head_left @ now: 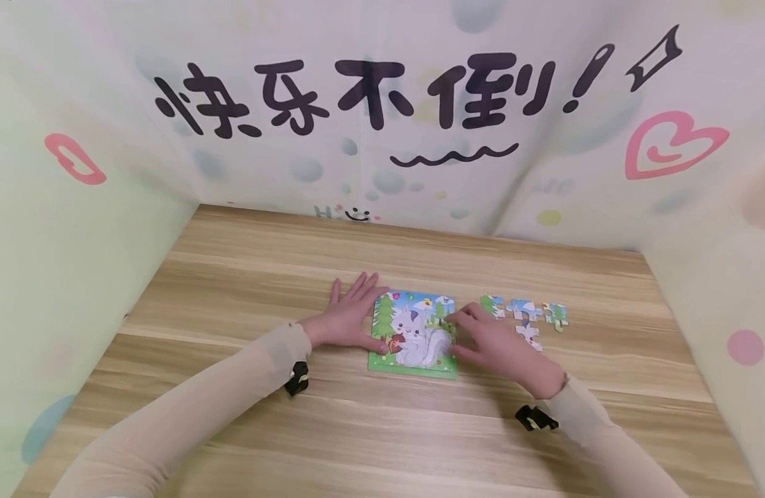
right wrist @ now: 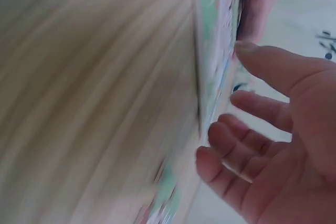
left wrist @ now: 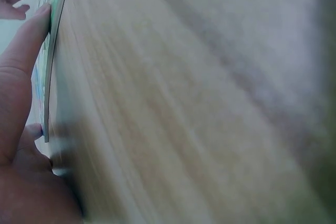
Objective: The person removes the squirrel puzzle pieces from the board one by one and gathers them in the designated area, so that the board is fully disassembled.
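- evidently, a flat, squarish puzzle with a white squirrel on green and blue [head_left: 413,339] lies on the brown wood-grain desk [head_left: 382,429], between both hands.
- the left hand [head_left: 345,319] is unclenched, fingers spread, thumb stretched over the puzzle's lower left, index finger at its upper left corner.
- the right hand [head_left: 497,344] is loosely bent at the right edge, thumb and fingertips apart, unclenched.
- near it lie four visible loose, colourful jigsaw pieces [head_left: 523,308].
- both forearms angle inward in pale beige sleeves [head_left: 189,408].
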